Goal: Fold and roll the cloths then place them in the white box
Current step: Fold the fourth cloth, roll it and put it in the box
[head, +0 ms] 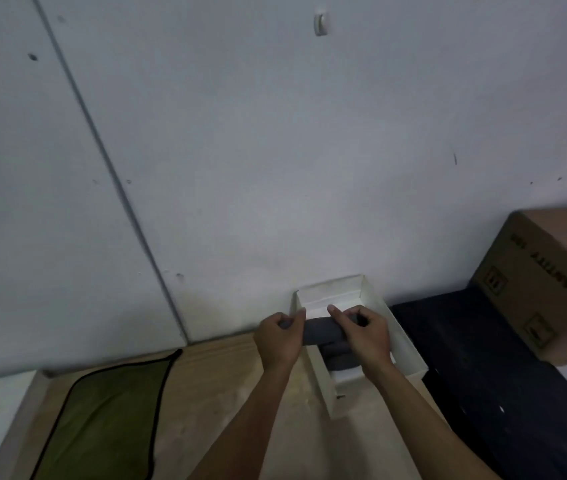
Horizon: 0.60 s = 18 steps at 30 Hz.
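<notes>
Low in the frame's centre, a white box (403,344) is sitting on the wooden table (212,393) against the wall. An olive green cloth (108,420) is lying flat at lower left. A rolled grey cloth (320,330) is running left to right over the box, above another grey roll (340,358) inside. The left hand (280,336) and right hand (366,336) are gripping its two ends, fingers curled around them.

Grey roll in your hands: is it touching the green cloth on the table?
Apart. The head view shows the grey roll over the white box, with bare wooden table between it and the green cloth.
</notes>
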Available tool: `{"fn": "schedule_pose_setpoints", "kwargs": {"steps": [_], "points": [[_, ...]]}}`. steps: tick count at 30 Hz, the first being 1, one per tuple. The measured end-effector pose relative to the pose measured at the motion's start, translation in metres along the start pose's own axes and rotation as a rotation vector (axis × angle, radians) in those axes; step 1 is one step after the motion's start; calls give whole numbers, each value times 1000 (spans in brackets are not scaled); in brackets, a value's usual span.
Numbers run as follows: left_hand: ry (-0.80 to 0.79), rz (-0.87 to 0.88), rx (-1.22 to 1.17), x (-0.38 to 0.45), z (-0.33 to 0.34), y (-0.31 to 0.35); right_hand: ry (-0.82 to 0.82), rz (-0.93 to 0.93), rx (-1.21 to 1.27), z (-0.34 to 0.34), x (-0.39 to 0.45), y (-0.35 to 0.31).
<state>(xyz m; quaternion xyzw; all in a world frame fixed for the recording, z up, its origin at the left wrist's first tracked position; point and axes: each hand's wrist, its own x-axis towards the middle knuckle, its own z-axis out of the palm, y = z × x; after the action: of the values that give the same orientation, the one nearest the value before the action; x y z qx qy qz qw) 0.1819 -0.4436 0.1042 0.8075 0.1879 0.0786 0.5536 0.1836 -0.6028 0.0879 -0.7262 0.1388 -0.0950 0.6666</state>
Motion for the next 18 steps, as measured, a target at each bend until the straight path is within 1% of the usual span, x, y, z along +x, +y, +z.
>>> {"fn": "schedule_pose_setpoints", "kwargs": {"steps": [6, 10, 15, 18], "points": [[-16, -5, 79, 32, 82, 25, -4, -12, -60, -41, 85, 16], [-12, 6, 152, 57, 126, 24, -24, 0, -116, -50, 134, 33], [-52, -4, 263, 88, 161, 2, -103, -5, -291, -41, 172, 66], [-69, -45, 307, 100, 174, -16, -204, -25, -412, -31, 186, 90]]}}
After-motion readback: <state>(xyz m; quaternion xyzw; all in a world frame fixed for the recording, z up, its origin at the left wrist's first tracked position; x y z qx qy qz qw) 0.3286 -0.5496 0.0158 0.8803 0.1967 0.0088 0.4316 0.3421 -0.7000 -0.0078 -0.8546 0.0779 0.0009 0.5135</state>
